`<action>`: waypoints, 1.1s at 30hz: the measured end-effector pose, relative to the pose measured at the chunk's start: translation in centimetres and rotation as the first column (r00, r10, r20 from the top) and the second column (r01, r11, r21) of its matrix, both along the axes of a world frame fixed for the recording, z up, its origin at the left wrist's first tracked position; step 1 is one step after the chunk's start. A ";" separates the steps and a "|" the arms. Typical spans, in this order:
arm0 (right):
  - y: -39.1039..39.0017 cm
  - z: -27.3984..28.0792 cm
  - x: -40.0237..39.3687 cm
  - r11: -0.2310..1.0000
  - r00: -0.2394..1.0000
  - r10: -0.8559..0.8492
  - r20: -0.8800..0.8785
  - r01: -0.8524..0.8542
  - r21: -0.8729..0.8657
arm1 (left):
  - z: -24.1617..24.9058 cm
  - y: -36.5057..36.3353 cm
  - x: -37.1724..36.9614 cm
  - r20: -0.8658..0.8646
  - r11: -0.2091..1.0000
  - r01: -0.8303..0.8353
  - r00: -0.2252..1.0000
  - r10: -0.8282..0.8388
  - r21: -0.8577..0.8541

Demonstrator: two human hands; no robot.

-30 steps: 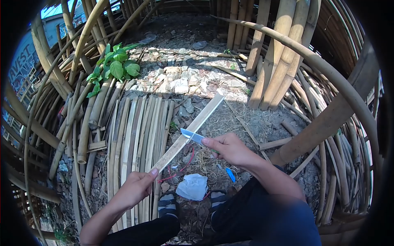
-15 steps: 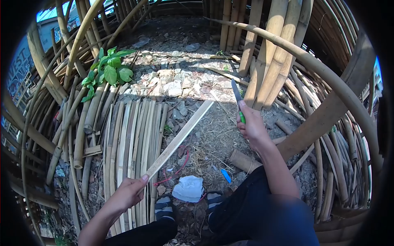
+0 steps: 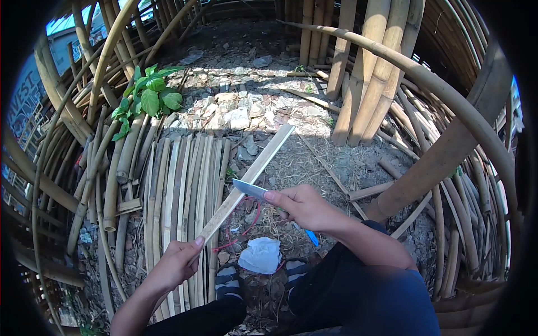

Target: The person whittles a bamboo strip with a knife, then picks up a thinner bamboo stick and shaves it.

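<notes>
My left hand (image 3: 175,263) is closed around the lower end of a split bamboo strip (image 3: 262,163), which slants up and away to the right. In my right hand (image 3: 305,208) is a knife (image 3: 250,190), its handle mostly hidden by the fingers. The blade points left and overlaps the strip near its middle, the thumb lying along the base of the blade. Under the strip's left side, a row of split bamboo strips (image 3: 185,185) lies on the ground beside my left hand.
A white crumpled bag (image 3: 260,255), red string (image 3: 257,215) and a blue piece (image 3: 311,238) lie near my feet. Thick bamboo poles (image 3: 376,78) stand at the right, with a curved pole (image 3: 443,92) arching across. A leafy plant (image 3: 150,95) grows at the left.
My right hand has swung down and left, bringing the knife from beyond the strip's right side onto its middle. The left hand still holds the strip in nearly the same place.
</notes>
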State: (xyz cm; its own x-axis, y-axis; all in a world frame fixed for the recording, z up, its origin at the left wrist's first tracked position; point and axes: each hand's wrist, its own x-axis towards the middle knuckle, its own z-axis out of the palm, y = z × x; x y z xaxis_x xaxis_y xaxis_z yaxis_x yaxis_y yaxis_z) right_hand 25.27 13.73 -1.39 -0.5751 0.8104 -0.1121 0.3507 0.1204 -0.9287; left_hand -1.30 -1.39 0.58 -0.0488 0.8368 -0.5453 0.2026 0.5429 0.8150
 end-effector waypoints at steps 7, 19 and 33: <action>2.9 0.5 1.8 0.998 0.999 -0.048 -0.026 0.047 -0.046 | 0.6 -0.4 0.1 -0.020 0.999 -0.013 1.000 0.013 -0.048; 0.1 0.3 1.1 0.997 0.994 0.064 -0.087 -0.059 0.055 | -0.3 -0.1 -0.2 -0.037 0.997 -0.022 0.999 0.020 -0.075; 1.4 0.0 1.2 0.995 0.999 -0.012 -0.036 0.008 -0.097 | -0.9 -0.4 -0.7 0.072 0.993 0.042 0.997 -0.034 -0.108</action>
State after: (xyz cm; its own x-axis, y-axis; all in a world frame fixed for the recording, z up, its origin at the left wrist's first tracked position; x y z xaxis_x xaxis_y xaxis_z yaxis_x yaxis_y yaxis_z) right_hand 26.47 15.09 -1.34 -0.5721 0.8025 -0.1693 0.3169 0.0258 -0.9481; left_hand -1.97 -1.78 -0.31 0.0233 0.7723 -0.6348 0.1697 0.6227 0.7638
